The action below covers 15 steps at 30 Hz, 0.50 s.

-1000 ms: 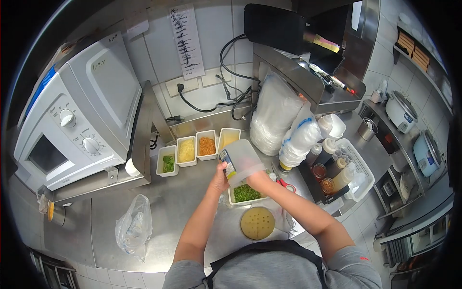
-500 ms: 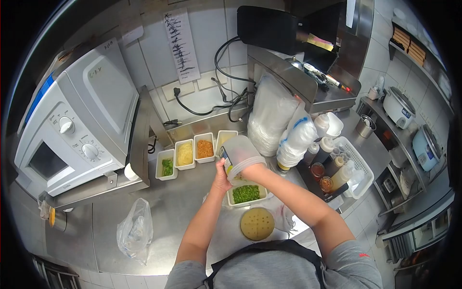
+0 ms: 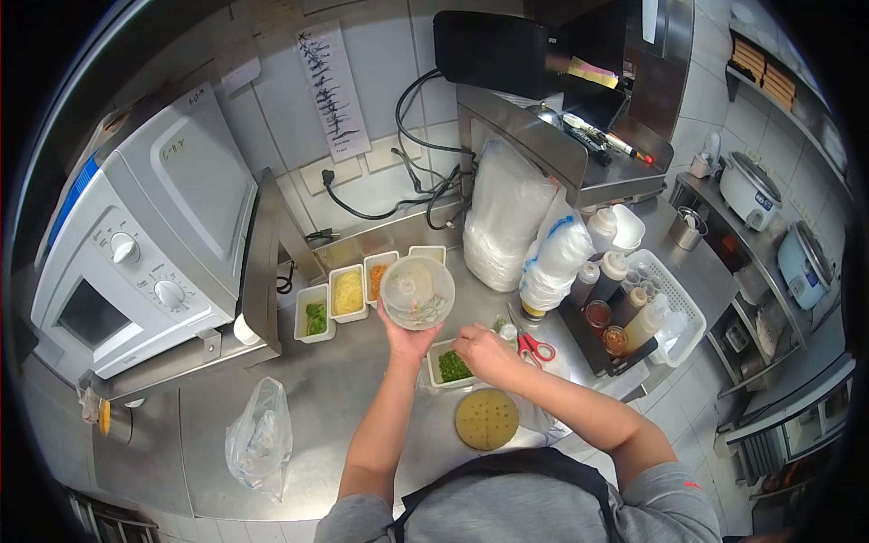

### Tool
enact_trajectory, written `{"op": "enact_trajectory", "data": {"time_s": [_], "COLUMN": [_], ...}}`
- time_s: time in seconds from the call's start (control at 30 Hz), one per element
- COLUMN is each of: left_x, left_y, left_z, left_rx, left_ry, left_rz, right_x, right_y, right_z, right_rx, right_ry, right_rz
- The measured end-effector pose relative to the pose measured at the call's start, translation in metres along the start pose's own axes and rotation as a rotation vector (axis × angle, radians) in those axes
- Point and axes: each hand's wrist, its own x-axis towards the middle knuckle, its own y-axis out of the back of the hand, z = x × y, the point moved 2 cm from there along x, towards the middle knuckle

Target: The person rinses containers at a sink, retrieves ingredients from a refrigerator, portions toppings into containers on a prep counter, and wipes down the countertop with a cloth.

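Note:
My left hand (image 3: 412, 338) grips a clear plastic tub (image 3: 416, 294) from below. The tub's round mouth tilts up toward me, and a few small pale bits lie inside. My right hand (image 3: 486, 356) is over the right part of a white container (image 3: 442, 381) of chopped green herbs (image 3: 453, 366). Its fingers are pinched together, and what they hold, if anything, cannot be made out. Nearer to me lies a round yellowish lid (image 3: 487, 419) dotted with holes. Just right of my right hand are red-handled scissors (image 3: 538, 349).
Small white containers with leafy greens (image 3: 315, 317), pale yellow shreds (image 3: 348, 294) and an orange food (image 3: 376, 276) line the back. A microwave (image 3: 149, 226) stands left, a plastic bag (image 3: 260, 434) lies front left. Sauce bottles (image 3: 644, 330) and wrapped cup stacks (image 3: 507, 222) stand right.
My right hand has come out of the plastic tub and moved down to the herb container. The tub has turned its mouth toward me and shifted left. The scissors have come into view.

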Motion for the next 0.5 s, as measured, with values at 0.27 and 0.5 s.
{"op": "enact_trajectory", "data": {"time_s": [0.27,0.5], "left_x": [-0.082,-0.138], "left_y": [0.035,0.105], "left_z": [0.042,0.090], "left_rx": [-0.356,-0.717], "left_ry": [-0.321,-0.367], "left_rz": [0.077,0.409], "right_x": [-0.036,-0.079], "right_y": [-0.033,0.011], "right_z": [0.023,0.056], "right_rx": [0.118,-0.050], "right_ry": [-0.015,-0.559], "right_rz": [-0.137,-0.054]}}
